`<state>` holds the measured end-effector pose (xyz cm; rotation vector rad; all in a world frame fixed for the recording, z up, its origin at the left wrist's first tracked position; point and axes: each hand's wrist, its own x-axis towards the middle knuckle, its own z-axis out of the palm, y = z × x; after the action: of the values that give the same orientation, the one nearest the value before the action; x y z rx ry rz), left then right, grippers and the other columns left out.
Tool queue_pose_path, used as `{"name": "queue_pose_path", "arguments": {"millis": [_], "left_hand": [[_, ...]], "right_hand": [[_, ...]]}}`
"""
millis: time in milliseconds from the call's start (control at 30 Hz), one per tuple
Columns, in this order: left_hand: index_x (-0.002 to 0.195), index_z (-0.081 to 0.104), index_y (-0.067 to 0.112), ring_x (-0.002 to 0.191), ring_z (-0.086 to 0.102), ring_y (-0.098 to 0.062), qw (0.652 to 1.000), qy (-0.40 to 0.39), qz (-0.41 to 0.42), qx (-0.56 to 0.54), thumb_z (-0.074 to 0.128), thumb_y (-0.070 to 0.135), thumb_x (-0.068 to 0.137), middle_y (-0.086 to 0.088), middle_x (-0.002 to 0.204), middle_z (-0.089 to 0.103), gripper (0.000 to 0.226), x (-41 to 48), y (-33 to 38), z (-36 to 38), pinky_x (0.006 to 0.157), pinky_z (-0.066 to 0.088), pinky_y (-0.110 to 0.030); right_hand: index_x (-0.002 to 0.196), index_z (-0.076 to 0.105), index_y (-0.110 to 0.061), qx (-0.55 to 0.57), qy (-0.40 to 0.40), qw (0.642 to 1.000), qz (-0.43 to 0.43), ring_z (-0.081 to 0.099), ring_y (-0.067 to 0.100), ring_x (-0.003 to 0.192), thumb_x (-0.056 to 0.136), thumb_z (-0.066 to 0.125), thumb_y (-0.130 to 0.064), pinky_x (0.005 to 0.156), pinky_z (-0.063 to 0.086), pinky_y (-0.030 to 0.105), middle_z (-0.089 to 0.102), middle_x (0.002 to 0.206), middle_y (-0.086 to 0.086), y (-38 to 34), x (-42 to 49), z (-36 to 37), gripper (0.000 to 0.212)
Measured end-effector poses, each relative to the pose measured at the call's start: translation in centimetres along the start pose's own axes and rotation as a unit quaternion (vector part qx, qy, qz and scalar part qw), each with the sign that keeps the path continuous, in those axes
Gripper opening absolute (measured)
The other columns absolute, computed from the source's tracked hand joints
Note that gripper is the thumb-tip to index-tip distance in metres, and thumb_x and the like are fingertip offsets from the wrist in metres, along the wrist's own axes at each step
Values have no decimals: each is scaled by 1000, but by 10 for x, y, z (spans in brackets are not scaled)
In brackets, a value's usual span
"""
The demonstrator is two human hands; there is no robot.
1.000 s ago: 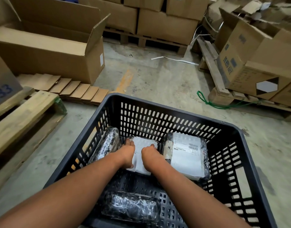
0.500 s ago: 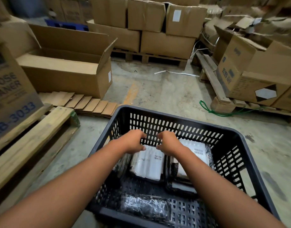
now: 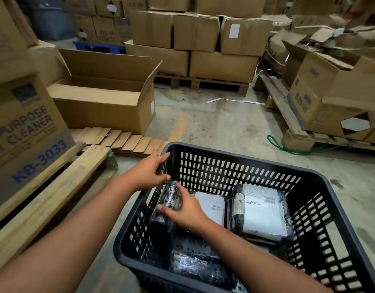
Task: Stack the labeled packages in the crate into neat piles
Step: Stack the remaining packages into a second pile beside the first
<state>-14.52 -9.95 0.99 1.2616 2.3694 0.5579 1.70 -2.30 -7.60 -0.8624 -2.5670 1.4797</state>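
Hands reach into a black slotted crate [image 3: 235, 166] standing on the concrete floor [image 3: 220, 123]; the left hand [image 3: 147, 172] is spread open at the crate's far left corner, fingers over the rim and touching the top of a black-wrapped package [image 3: 166, 205] that leans upright against the left wall; the right hand [image 3: 185, 210] lies against that same package lower down, fingers curled on its side, though whether it truly grips I cannot tell. Just beside it, flat on the crate bottom, lies a white labeled package [image 3: 212, 205]; to the right of that sits a larger labeled package [image 3: 263, 210] in dark wrap; another black-wrapped bundle [image 3: 197, 266] lies at the near wall. An open cardboard box [image 3: 102, 102] and a wooden pallet [image 3: 55, 187] stand to the left.
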Motion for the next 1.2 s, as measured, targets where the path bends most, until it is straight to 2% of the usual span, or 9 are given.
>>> {"name": "queue_pose_path", "arguments": {"millis": [100, 200, 300, 433, 600, 767, 900, 1067, 1200], "left_hand": [[159, 21, 39, 147, 36, -21, 999, -5, 5, -47, 66, 28, 97, -5, 165, 28, 77, -2, -11, 3, 120, 30, -38], [159, 23, 39, 142, 43, -16, 998, -7, 8, -69, 64, 24, 97, 1, 159, 41, 75, 1, -16, 3, 115, 34, -31], [159, 24, 38, 142, 42, -15, 997, -8, 5, -78, 65, 22, 97, 2, 158, 42, 76, 5, -19, 5, 107, 31, -23], [158, 25, 39, 142, 42, -15, 994, -1, -3, -106, 66, 19, 96, 2, 158, 43, 77, 8, -21, 7, 106, 31, -23], [158, 26, 38, 141, 43, -14, 993, 3, 0, -119, 65, 16, 96, 2, 157, 44, 77, 7, -21, 9, 111, 32, -27], [158, 26, 37, 150, 29, -18, 991, 5, 4, -136, 67, 17, 95, -3, 165, 29, 78, 6, -18, 9, 116, 22, -29], [156, 32, 34, 151, -18, -28, 995, 38, 20, -94, 72, 22, 92, -7, 168, -11, 76, 6, -2, 1, 122, 4, -50], [151, 42, 40, 147, -31, -27, 987, 54, 100, -113, 69, 21, 95, -3, 166, -19, 65, 7, 34, -3, 121, -2, -55], [144, 27, 68, 143, -35, -31, 983, -52, 125, -125, 69, 25, 95, -13, 166, -17, 77, 2, 58, -1, 118, -6, -61]], "right_hand": [[162, 9, -30, 9, 2, 1000, 3, 55, 21, 131, 62, 78, -71, 110, 47, 39, 51, 150, 2, 3, 1, 9, 128], [162, 17, -33, 66, -33, 997, -5, 62, 16, 125, 71, 83, -47, 107, 51, 39, 57, 144, -2, 8, 6, 3, 114], [160, 29, -27, 72, -34, 997, -10, 63, 0, 117, 74, 79, -44, 104, 50, 24, 61, 137, -13, 11, 4, -1, 101], [159, 29, -29, 50, -11, 998, -29, 44, -11, 126, 65, 83, -66, 98, 31, 2, 48, 142, -23, 11, -4, 2, 115], [159, 33, -22, 100, -9, 995, -12, 51, -36, 88, 72, 87, -34, 73, 39, -8, 54, 127, -24, 15, -5, -4, 103], [155, 42, -29, 182, 16, 982, 45, 75, 24, 96, 74, 79, -16, 79, 64, 44, 64, 125, -6, 14, -5, -24, 90], [144, 53, -42, 206, 9, 978, 38, 79, 25, 80, 73, 76, -9, 60, 64, 42, 75, 113, 3, 4, -2, -66, 81], [120, 69, -54, 233, -3, 972, 31, 77, 21, 80, 60, 77, -18, 60, 61, 38, 80, 95, 1, -13, -12, -138, 70], [129, 70, -35, 288, -41, 957, 0, 68, 29, 100, 64, 68, -9, 79, 53, 42, 67, 134, 12, -20, -24, -185, 71]]}}
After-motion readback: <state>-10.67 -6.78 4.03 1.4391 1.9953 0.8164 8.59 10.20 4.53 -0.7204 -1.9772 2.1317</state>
